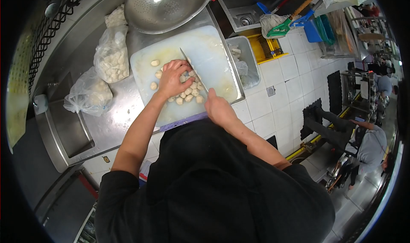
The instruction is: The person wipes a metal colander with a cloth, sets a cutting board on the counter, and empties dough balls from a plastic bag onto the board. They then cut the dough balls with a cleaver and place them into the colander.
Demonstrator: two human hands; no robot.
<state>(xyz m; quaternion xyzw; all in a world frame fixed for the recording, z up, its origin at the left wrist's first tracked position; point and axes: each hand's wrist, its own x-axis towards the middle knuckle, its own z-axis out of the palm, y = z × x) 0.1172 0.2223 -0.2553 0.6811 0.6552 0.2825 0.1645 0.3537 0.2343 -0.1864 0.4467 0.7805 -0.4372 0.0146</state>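
Note:
A knife [197, 77] is in my right hand [219, 107], its blade slanting up and left across the white cutting board [209, 44]. The fingers of my right hand are wrapped round its handle. My left hand [174, 77] is on the board beside the blade, over several small pale round pieces [189, 93]. Its fingers are bent and close together, and what lies under them is hidden. A few more pale pieces [154, 63] lie to the left of my left hand.
A steel colander [166, 8] stands behind the board. Plastic bags of pale pieces [111, 57] lie at the left on the steel counter [121, 110]. A grey bin [252, 68] is right of the board. Another person [369, 147] is at far right.

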